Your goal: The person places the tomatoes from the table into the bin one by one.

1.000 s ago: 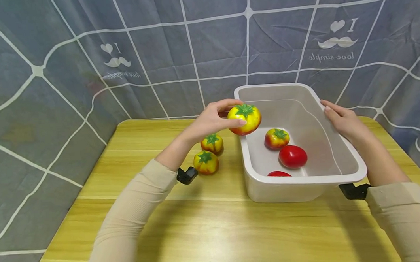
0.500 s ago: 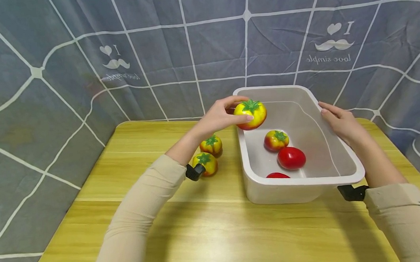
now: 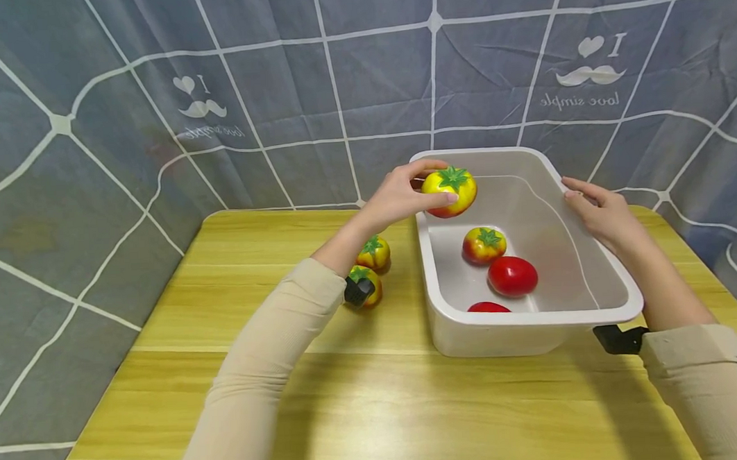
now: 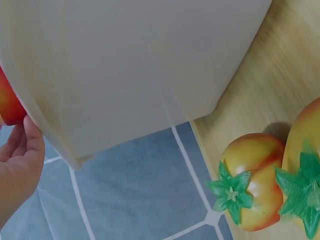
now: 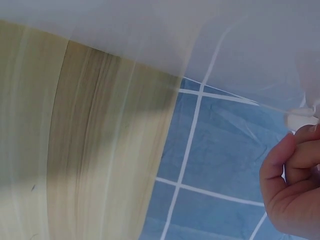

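Note:
My left hand grips a yellow-and-red toy tomato with green star-shaped leaves, holding it up over the left rim of a pale plastic bin. The thumb lies across its front. At the bin's right rim, my right hand holds on with thumb and fingers, which the right wrist view shows curled at the edge. Inside the bin are another yellow-and-red tomato, a glossy red oval fruit and a second red one, mostly hidden by the front wall.
Two more leafed tomatoes stand on the wooden table left of the bin: a farther one and a nearer one, partly covered by the black wrist mount. A grey-blue curtain with white lines hangs behind and at the sides.
My left hand has carried the toy tomato to the right and slightly up, from beside the bin's left rim to above it. The right hand has stayed at the bin's rim.

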Available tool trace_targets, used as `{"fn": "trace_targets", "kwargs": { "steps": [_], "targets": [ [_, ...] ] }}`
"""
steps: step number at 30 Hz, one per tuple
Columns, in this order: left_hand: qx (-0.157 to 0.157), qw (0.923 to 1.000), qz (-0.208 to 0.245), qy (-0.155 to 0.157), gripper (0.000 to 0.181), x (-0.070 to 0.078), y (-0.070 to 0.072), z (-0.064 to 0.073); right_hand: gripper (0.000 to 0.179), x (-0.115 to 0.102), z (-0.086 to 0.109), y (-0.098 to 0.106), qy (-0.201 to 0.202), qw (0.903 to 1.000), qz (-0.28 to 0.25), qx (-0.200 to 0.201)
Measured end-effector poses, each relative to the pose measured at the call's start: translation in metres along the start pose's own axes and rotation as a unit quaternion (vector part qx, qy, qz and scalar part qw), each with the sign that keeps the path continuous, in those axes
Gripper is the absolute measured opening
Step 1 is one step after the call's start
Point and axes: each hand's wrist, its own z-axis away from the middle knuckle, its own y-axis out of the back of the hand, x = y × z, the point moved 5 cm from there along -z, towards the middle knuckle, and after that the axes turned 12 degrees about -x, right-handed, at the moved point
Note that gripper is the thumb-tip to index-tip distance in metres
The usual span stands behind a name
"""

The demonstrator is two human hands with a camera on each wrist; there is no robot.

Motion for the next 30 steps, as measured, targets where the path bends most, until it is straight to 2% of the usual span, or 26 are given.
{"fn": "trace_targets", "kwargs": {
  "steps": [7,11,18,24,30],
  "targets": [
    [0.016,0.9998,0.006,0.013,0.054,-0.007,0.0,-0.005,0.058,-0.002,0.002,-0.001,0.009,1.0,0.002,-0.001],
    [0.021,0.9997,0.011,0.01,0.054,-0.009,0.002,-0.007,0.059,-0.002,0.001,-0.001,0.007,1.0,-0.004,-0.002],
    [0.021,0.9996,-0.015,0.008,0.051,-0.009,0.001,-0.009,0.06,-0.001,-0.001,0.0,-0.003,0.9999,-0.013,-0.007],
    [0.029,0.9994,-0.015,0.011,0.049,-0.011,0.004,-0.006,0.062,-0.002,0.001,-0.001,-0.007,0.9999,-0.004,-0.011],
    [0.019,0.9995,0.016,-0.017,0.048,-0.013,0.009,0.002,0.06,-0.002,0.001,0.0,0.004,0.9998,-0.004,-0.019]
  ]
}}
